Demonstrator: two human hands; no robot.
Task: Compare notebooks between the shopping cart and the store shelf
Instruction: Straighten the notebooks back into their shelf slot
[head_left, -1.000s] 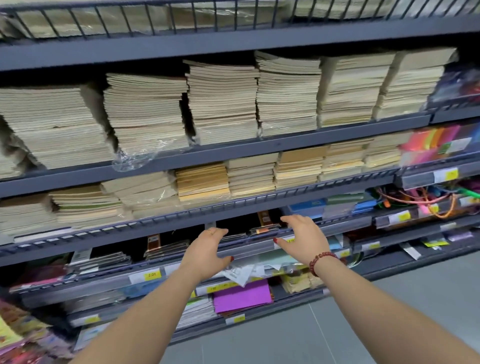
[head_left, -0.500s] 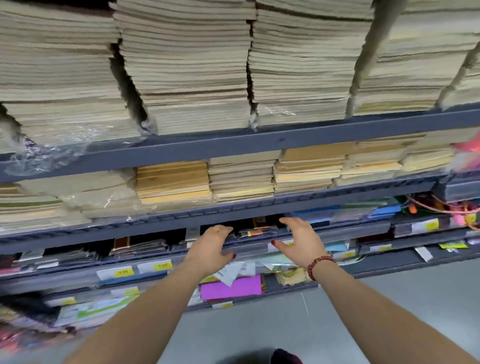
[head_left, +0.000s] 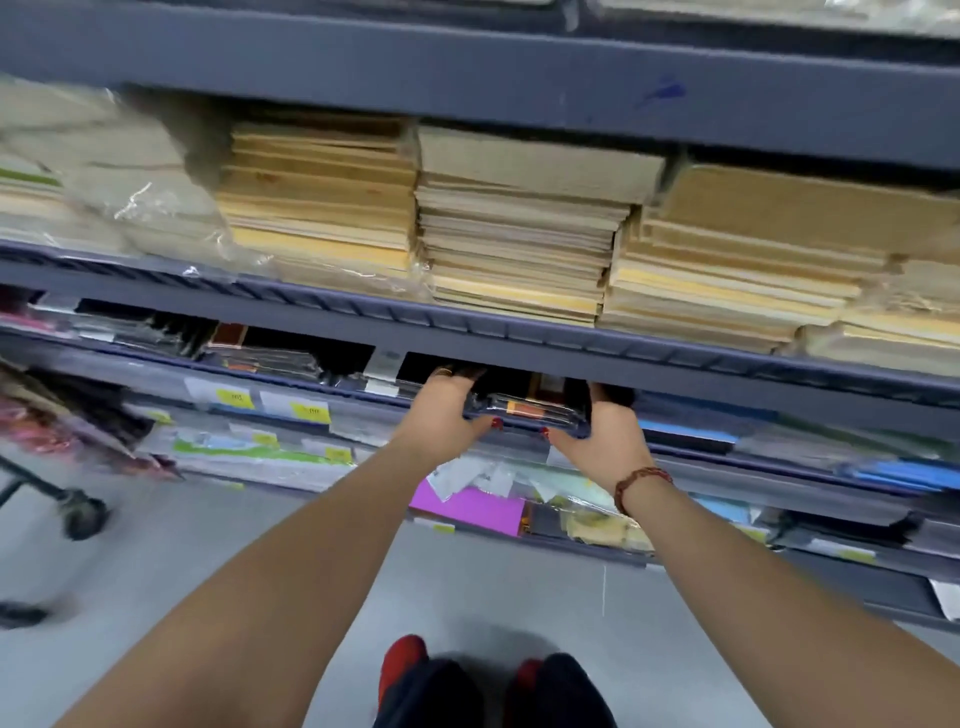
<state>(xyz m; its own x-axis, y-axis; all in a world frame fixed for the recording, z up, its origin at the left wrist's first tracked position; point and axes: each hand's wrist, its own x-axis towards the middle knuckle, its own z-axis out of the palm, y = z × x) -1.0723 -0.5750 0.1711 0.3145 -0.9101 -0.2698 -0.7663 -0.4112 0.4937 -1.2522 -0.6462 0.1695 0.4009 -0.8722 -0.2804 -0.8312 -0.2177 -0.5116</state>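
A stack of dark, plastic-wrapped notebooks (head_left: 530, 408) lies on a low grey shelf (head_left: 519, 338). My left hand (head_left: 441, 415) grips its left end, fingers over the top and thumb on the front. My right hand (head_left: 605, 434), with a red bead bracelet at the wrist, holds the right end the same way. On the shelf above stand piles of cream and yellow notebooks (head_left: 514, 244). A shopping cart's wheel and frame (head_left: 78, 512) show at the left edge; the basket is out of view.
More dark wrapped packs (head_left: 265, 356) lie left of the hands. Lower shelves hold coloured paper, a purple sheet (head_left: 470, 509) and yellow price tags (head_left: 311, 413). Grey floor lies below, with my red and dark shoes (head_left: 488, 680) at the bottom.
The view has moved closer and lower. Both hands reached forward from the shelf edge and closed on the ends of the dark notebook stack. The cart wheel has come into view at left.
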